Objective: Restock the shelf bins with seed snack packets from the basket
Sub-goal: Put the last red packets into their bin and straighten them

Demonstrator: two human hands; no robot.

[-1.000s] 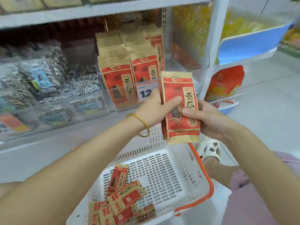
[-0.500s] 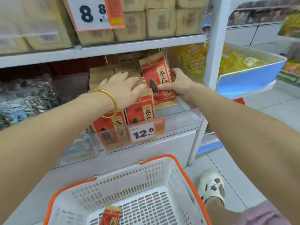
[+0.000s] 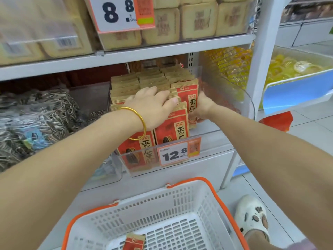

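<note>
Red-and-kraft seed packet point(image 3: 188, 103) stood upright, long axis vertical, in our right grip point(image 3: 202, 107), clenched on its right edge | left grip point(image 3: 153, 103) lay flat, released, on rows just left | bin point(image 3: 167, 165) slot directly below right grip | right nearer.

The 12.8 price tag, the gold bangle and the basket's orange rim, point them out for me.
12.8 price tag point(image 3: 173, 155): head view, on the printed digits.
gold bangle point(image 3: 142, 121): head view, right side of the ring.
basket point(image 3: 219, 197): head view, orange rim, right side.
</note>
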